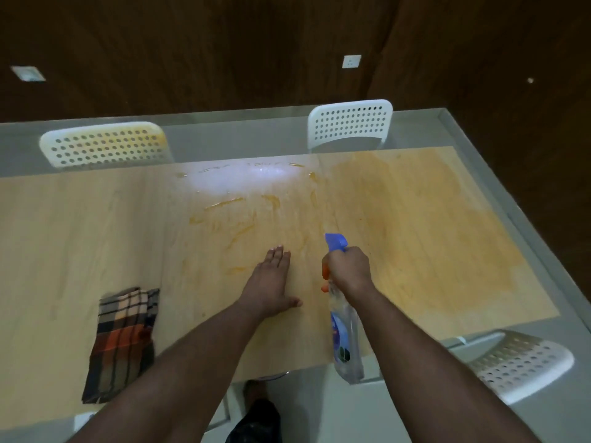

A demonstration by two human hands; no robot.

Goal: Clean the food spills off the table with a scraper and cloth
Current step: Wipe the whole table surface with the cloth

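Orange food smears (236,231) streak the middle of the pale wooden table (64,238), and a wider orange stain (431,225) covers its right part. My left hand (271,282) rests flat on the tabletop with straight fingers, just below the smears. My right hand (348,266) grips the neck of a clear spray bottle (343,334) with a blue nozzle that points toward the smears. A folded plaid cloth (123,343) lies on the table to the left of my arms. No scraper is in view.
White perforated chairs stand at the far side, one on the left (105,148) and one on the right (351,123). A third chair (524,362) sits at the near right. A glare patch (243,177) shines on the far middle of the table.
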